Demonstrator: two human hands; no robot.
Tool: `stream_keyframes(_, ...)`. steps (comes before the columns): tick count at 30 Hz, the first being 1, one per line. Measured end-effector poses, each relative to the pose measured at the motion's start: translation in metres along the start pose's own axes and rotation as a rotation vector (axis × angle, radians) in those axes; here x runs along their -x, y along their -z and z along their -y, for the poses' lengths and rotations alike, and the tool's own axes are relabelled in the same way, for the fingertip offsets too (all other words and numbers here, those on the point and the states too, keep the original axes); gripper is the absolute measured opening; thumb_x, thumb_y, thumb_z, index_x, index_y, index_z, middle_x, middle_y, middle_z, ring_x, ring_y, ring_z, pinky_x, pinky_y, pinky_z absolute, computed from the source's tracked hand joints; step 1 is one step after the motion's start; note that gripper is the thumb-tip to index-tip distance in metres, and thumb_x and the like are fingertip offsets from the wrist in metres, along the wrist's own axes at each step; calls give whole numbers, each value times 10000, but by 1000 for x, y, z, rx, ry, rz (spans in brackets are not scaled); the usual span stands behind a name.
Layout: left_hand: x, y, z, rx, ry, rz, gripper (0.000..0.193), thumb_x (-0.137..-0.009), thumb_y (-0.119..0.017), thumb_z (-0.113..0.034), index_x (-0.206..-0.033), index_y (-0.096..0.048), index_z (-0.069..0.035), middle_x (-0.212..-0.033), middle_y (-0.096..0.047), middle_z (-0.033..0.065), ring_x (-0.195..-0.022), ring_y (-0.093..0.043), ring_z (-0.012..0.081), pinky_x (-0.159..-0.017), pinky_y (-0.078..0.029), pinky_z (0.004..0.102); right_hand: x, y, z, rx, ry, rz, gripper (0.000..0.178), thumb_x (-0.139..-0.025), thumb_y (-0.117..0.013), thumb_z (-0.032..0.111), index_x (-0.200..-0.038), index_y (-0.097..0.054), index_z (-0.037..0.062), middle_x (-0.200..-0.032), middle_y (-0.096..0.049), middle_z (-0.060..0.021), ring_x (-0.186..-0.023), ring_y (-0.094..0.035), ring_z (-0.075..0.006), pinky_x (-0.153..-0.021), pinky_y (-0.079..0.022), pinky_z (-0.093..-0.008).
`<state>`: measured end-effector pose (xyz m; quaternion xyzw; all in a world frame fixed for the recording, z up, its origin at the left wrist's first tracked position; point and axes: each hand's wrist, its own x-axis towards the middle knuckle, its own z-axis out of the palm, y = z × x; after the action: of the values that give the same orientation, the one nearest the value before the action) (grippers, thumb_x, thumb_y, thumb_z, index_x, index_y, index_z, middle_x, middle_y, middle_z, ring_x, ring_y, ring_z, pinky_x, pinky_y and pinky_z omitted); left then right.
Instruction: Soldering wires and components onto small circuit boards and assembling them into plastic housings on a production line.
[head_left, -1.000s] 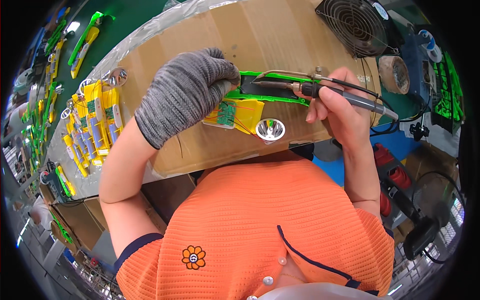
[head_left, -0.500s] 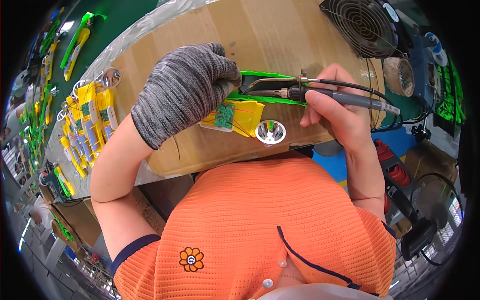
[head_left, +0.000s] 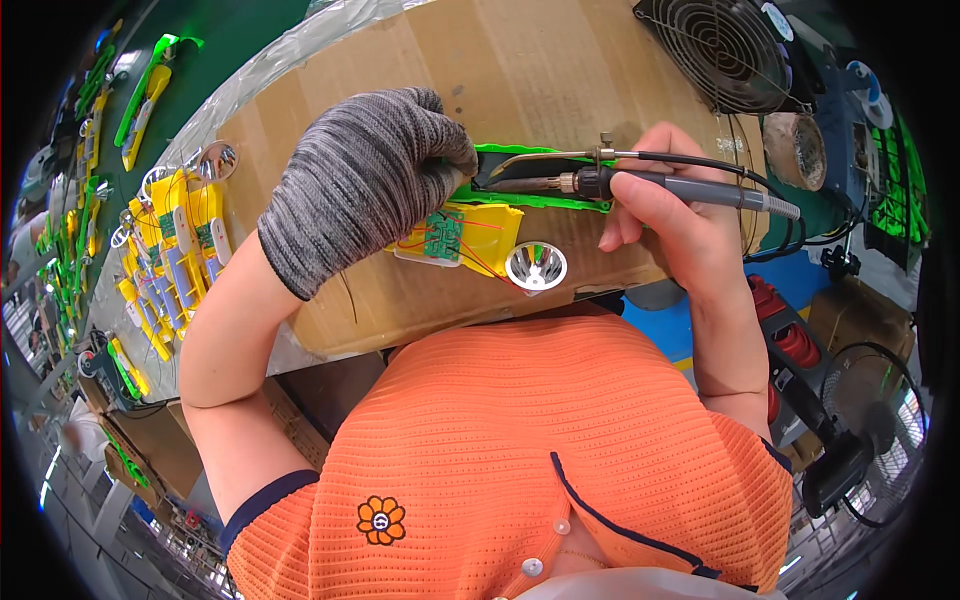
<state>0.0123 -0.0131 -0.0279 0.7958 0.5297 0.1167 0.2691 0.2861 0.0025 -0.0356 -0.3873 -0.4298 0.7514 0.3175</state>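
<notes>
My right hand [head_left: 672,205], bare, is closed around the grey handle of a soldering iron [head_left: 700,192] with a thin curved metal tube clamped above its tip. That tip points left into a bright green plastic casing [head_left: 545,203] with a dark inside. At the casing's left end my left hand [head_left: 375,180], in a grey knitted glove, has its fingers pinched close to the tip. The glove hides what they grip and that end of the casing. Just below lies a yellow plastic part [head_left: 495,230] with a green circuit board [head_left: 443,235], red wires and a round silver reflector [head_left: 536,267].
Several yellow assemblies [head_left: 180,250] with boards, blue-purple cells and reflectors stand at the left on the cardboard-covered table [head_left: 560,60]. A black fan [head_left: 725,45] and a tape roll [head_left: 795,150] are at the far right. The iron's cable [head_left: 790,225] trails right.
Both hands hold nearly the same pose over the casing. The yellow part, board and reflector appear shifted slightly left in the picture, along with much of the scene.
</notes>
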Motion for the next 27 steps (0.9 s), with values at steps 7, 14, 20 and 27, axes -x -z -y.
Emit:
stream_keyframes(7,-1,2,-1,45,12,7,83,-761,-730,-68,-841,-737,-50,-755,-619,87,-683,-630,237,-646,-511,333,10,10,-5,-51,152,-32,114,-898,-613,-8,-949,-511,-6,-671,-582,-77,-565,-600,-163,-554,-549,-320)
stream_keyframes(14,-1,4,-4,62,58,39,98,-771,-734,-60,-867,-745,-49,-768,-619,87,-702,-645,231,-659,-524,329,18,17,-10,-63,224,-88,129,-900,-590,-23,-987,-497,-3,-671,-556,-78,-550,-575,-165,-540,-540,-328)
stream_keyframes(20,-1,10,-8,26,37,38,102,-781,-727,-64,-881,-746,-59,-762,-592,83,-705,-633,231,-662,-508,324,19,15,-12,-79,234,-107,119,-906,-594,-10,-975,-496,-6,-708,-562,-88,-564,-566,-155,-538,-526,-318)
stream_keyframes(27,19,17,-19,-55,-237,-136,222,-700,-779,-146,-911,-712,-155,-939,-629,61,-941,-606,301,-841,-446,439,19,14,-15,-101,247,-116,123,-914,-595,15,-967,-485,0,-706,-559,-88,-573,-567,-158,-551,-522,-318)
